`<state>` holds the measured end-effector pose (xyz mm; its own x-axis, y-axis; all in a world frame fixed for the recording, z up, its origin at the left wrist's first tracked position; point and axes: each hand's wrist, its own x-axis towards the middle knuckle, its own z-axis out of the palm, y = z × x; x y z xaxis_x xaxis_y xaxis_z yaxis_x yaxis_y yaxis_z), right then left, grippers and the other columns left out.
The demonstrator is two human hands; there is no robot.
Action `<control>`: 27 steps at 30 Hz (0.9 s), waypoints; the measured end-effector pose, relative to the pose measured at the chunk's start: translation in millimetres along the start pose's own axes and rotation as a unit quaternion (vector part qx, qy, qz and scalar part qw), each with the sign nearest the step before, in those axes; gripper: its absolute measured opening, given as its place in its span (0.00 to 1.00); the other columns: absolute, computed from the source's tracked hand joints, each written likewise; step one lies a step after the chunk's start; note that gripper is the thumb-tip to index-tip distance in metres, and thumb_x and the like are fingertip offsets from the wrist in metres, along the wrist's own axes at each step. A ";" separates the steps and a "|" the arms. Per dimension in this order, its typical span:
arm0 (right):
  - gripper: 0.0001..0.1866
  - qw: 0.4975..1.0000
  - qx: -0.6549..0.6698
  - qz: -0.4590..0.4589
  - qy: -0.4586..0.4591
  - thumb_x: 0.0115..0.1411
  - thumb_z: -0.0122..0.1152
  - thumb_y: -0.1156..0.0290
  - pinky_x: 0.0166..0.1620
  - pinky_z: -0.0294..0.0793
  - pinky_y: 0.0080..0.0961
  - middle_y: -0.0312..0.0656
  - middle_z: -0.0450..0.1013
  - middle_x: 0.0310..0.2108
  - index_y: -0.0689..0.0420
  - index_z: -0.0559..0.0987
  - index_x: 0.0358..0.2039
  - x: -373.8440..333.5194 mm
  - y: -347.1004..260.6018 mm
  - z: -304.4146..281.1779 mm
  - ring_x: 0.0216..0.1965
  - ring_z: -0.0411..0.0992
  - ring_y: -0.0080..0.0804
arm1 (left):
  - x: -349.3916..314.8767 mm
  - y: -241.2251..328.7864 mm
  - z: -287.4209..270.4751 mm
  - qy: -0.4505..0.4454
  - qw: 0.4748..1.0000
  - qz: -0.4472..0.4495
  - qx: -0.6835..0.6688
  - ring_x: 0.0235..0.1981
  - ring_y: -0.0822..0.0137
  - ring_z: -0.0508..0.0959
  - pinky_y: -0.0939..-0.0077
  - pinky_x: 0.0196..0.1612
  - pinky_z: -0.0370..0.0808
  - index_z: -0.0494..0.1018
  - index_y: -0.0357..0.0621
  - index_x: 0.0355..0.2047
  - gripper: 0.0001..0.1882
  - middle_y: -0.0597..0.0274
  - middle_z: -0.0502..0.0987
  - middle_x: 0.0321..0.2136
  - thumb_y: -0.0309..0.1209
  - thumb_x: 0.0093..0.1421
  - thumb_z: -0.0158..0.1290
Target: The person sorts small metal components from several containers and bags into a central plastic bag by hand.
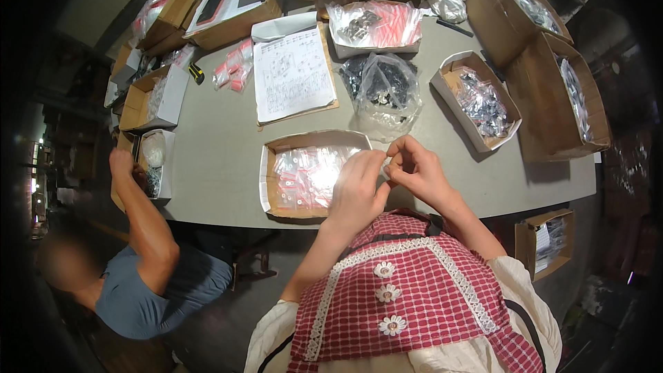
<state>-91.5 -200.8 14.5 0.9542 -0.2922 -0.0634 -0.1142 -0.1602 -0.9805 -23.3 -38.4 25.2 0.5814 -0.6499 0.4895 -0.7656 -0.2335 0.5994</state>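
My left hand reaches over the right end of a shallow cardboard box, its fingers closed. Close beside it, my right hand is pinched, thumb against forefinger, and the fingertips of both hands nearly meet. Whatever lies between them is too small or hidden to make out. Inside the box is a heap of small clear zip bags with red strips, some holding small light parts. Beyond my hands lies an open clear plastic bag with dark and shiny small parts in it.
A clipboard with paper sheets lies farther back. To its right stands a box of red-striped bags; a box of bagged parts and tall cartons line the right. At the left, a co-worker's arm reaches into small boxes.
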 end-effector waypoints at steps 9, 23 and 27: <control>0.21 0.946 -0.264 -0.185 0.041 0.57 0.57 0.81 0.51 0.77 0.39 0.56 0.77 0.46 0.64 0.74 0.53 60.3 32.5 -11.4 0.48 0.78 0.46 | -14.6 -22.4 13.4 0.006 0.994 -0.105 -0.004 0.36 0.53 0.82 0.65 0.41 0.79 0.78 0.39 0.44 0.15 0.52 0.82 0.38 0.29 0.57 0.64; 0.14 0.831 -0.508 -0.227 -0.029 0.49 0.59 0.78 0.51 0.73 0.37 0.45 0.72 0.39 0.62 0.77 0.39 63.2 91.8 -22.4 0.47 0.69 0.47 | -25.0 -29.7 16.2 0.001 0.989 -0.140 -0.042 0.33 0.59 0.83 0.70 0.36 0.80 0.79 0.39 0.43 0.16 0.53 0.82 0.37 0.30 0.55 0.66; 0.13 0.879 -0.429 -0.209 -0.021 0.50 0.62 0.79 0.44 0.75 0.33 0.44 0.75 0.36 0.61 0.80 0.39 48.8 81.5 -36.2 0.41 0.73 0.42 | -19.8 -24.5 21.9 -0.017 0.991 -0.122 -0.045 0.32 0.60 0.82 0.70 0.35 0.79 0.80 0.39 0.43 0.16 0.53 0.82 0.36 0.30 0.55 0.66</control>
<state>-64.2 -262.2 -61.7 0.9697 -0.0078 0.2443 0.0985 -0.9023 -0.4197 -22.1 -35.6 -13.1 0.7360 -0.6060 0.3017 -0.5742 -0.3229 0.7523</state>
